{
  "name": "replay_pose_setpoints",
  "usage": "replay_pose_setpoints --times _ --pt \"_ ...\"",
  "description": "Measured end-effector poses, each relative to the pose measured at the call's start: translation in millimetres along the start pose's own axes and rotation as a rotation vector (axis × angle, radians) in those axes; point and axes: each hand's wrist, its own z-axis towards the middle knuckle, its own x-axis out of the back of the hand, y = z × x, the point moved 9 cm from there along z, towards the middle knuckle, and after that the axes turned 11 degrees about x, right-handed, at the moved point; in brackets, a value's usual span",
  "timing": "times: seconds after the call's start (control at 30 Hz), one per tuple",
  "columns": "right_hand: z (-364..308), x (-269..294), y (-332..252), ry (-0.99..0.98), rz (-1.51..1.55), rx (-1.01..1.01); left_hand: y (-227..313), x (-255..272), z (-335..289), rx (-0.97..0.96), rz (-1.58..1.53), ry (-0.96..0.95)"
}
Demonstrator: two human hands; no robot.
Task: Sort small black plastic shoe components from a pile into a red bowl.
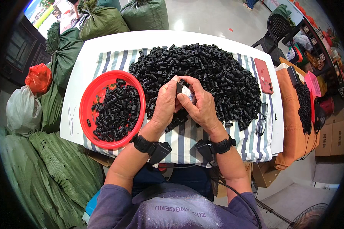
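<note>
My left hand (165, 102) and my right hand (202, 107) meet over the near side of a large heap of small black plastic parts (214, 63). Between my left thumb and fingers is a small black piece (179, 87), its far side hidden by the fingers. The fingers of my right hand are curled round a whitish, shiny thing (187, 92), mostly covered, whose kind I cannot make out. It sits right against the black piece. To the left stands a round red basin (85, 114), partly filled with similar black parts (118, 114).
A striped cloth (187, 147) covers much of the white table (74, 95). At its right lie a red phone (263, 76) and eyeglasses (261, 120). Stuffed green sacks (57, 164) crowd the left. A black chair (277, 32) and fan (309, 217) stand at the right.
</note>
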Motion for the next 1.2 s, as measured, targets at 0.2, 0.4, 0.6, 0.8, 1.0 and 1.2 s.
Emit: replay_pose_setpoints --times 0.2,0.4,0.6,0.8,1.0,1.2 --pt "0.4 -0.5 0.6 0.008 -0.002 0.0 0.3 -1.8 -0.1 -0.009 -0.015 -0.034" --pt "1.4 -1.1 1.0 0.088 0.09 0.044 -4.2 -0.9 2.7 -0.008 -0.028 -0.013" --pt "-4.8 -3.6 33.8 0.189 0.528 -0.142 -7.5 -12.9 -1.5 0.049 0.027 -0.085" --pt "-5.2 -0.8 30.9 0.2 0.552 -0.199 -7.5 -17.8 -4.7 0.106 -0.026 -0.013" --pt "-3.7 -1.2 28.2 0.246 0.473 -0.107 -6.5 -16.5 -4.5 0.066 0.014 -0.14" --pt "-5.7 10.4 25.4 0.283 0.371 -0.103 -6.8 -21.2 -3.9 0.085 0.008 -0.083"
